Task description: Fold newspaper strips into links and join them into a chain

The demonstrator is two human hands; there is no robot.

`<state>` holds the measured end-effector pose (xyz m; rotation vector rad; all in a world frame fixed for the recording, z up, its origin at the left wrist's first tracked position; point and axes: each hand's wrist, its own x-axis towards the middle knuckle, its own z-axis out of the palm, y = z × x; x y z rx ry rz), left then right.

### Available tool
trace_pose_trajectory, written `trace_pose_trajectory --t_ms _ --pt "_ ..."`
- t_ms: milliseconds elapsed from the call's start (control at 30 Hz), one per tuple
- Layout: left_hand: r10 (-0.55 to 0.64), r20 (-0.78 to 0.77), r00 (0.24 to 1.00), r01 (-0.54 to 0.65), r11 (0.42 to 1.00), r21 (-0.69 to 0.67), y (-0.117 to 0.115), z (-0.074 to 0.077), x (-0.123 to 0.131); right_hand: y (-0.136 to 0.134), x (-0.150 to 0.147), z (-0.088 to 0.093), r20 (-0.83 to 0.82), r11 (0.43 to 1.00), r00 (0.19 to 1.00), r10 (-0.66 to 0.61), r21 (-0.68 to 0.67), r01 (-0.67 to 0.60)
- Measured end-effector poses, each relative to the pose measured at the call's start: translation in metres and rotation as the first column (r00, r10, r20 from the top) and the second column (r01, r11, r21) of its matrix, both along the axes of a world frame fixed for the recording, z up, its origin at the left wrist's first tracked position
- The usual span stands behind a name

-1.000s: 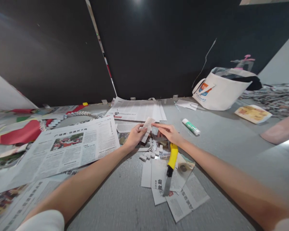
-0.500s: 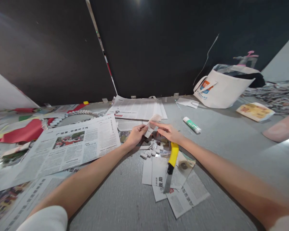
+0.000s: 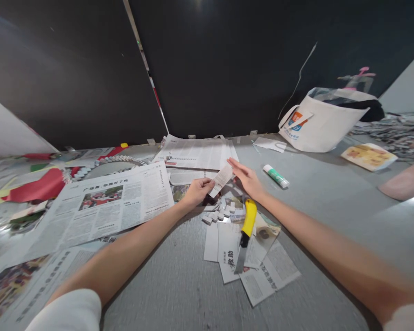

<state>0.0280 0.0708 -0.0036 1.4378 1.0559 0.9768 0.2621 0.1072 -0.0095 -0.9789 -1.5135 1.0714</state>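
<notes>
My left hand (image 3: 198,192) pinches the near end of a small strip of newspaper (image 3: 222,180) between thumb and fingers. My right hand (image 3: 249,180) is at the strip's far end, fingers stretched out; whether the fingertips touch the paper I cannot tell. Below the hands lies a cluster of small folded paper pieces (image 3: 216,215), partly linked in a zigzag. A knife with a yellow handle (image 3: 249,218) rests on cut newspaper pieces (image 3: 272,276), its blade toward me.
A glue stick (image 3: 276,176) lies right of my right hand. Large newspaper sheets (image 3: 148,197) spread on the left, near a folded-paper chain (image 3: 122,158) and red paper (image 3: 50,186). A white bag (image 3: 326,126) stands by the dark wall (image 3: 227,69). Someone's bare limb (image 3: 405,180) enters at right.
My right fingers, which lay across the strip, have slid off its face to its far right end. My left hand keeps its pinch on the strip. The view has shifted slightly.
</notes>
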Motion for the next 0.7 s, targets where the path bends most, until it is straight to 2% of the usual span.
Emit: trace_pose_trajectory --t_ms 100,233,333,500,533,600,667,700 --pt "-0.022 -0.01 1.0 0.022 0.999 -0.029 -0.002 0.002 0.001 0.004 0.002 0.0 -0.047 0.997 0.999 0.022 -0.069 -0.025" --pt "0.004 -0.063 0.998 -0.002 1.0 0.025 -0.003 0.005 0.003 -0.001 0.004 0.005 0.138 0.993 0.986 0.092 -0.083 -0.081" --pt "0.075 -0.028 0.997 -0.074 0.997 0.035 -0.001 0.002 0.002 -0.004 0.003 0.008 0.175 0.996 0.982 0.072 -0.068 -0.061" --pt "0.264 0.118 0.957 -0.258 0.964 -0.059 0.007 -0.006 -0.001 -0.005 0.001 0.009 0.147 0.996 0.987 0.06 -0.074 -0.05" --pt "0.308 0.118 0.944 -0.306 0.951 -0.035 0.007 -0.005 0.0 -0.005 0.001 0.009 0.146 0.997 0.988 0.045 -0.072 -0.034" --pt "0.413 0.095 0.906 -0.422 0.898 0.121 0.002 0.001 0.002 -0.004 0.001 0.01 0.151 0.998 0.989 -0.008 -0.061 0.017" --pt "0.509 0.091 0.856 -0.503 0.778 0.377 -0.012 0.014 0.005 -0.004 0.002 0.01 0.148 0.996 0.987 -0.06 -0.054 0.069" --pt "0.514 0.095 0.852 -0.49 0.721 0.49 -0.022 0.022 0.005 -0.004 0.002 0.01 0.139 0.995 0.987 -0.079 -0.056 0.088"
